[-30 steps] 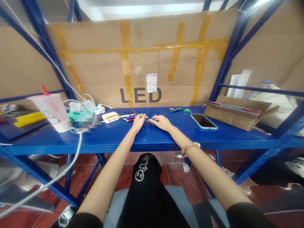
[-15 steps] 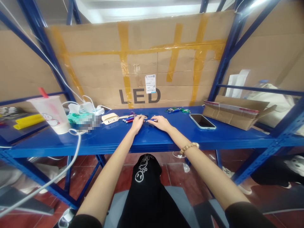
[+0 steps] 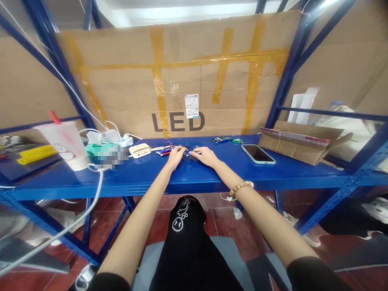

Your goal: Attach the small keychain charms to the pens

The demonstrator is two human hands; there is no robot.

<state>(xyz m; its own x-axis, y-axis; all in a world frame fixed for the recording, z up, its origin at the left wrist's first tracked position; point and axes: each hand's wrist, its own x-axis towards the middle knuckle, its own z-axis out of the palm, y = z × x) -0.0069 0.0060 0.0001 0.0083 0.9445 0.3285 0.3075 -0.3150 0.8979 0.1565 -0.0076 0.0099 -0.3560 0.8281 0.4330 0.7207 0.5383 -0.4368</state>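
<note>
Both my hands rest on the blue metal shelf [image 3: 194, 176] near its back edge. My left hand [image 3: 176, 156] lies with fingers curled over a small item next to a bunch of red, blue and purple pen-like keychain pieces [image 3: 164, 151]. My right hand [image 3: 205, 155] pinches a thin blue and silver pen-like piece [image 3: 194, 153] that points toward the left hand. A bead bracelet [image 3: 241, 187] sits on my right wrist. What the left fingers hold is hidden.
A phone [image 3: 258, 154] lies face up to the right, beside an open flat cardboard box [image 3: 300, 141]. More green and blue keychain pieces [image 3: 227, 140] lie at the back. To the left stand a plastic cup [image 3: 68, 144], a tissue pack [image 3: 101, 151], a beige power bank [image 3: 140, 150] and white cables [image 3: 97, 190].
Both hands stay in the same spot with only slight finger movement on the small piece; the view has shifted a little.
</note>
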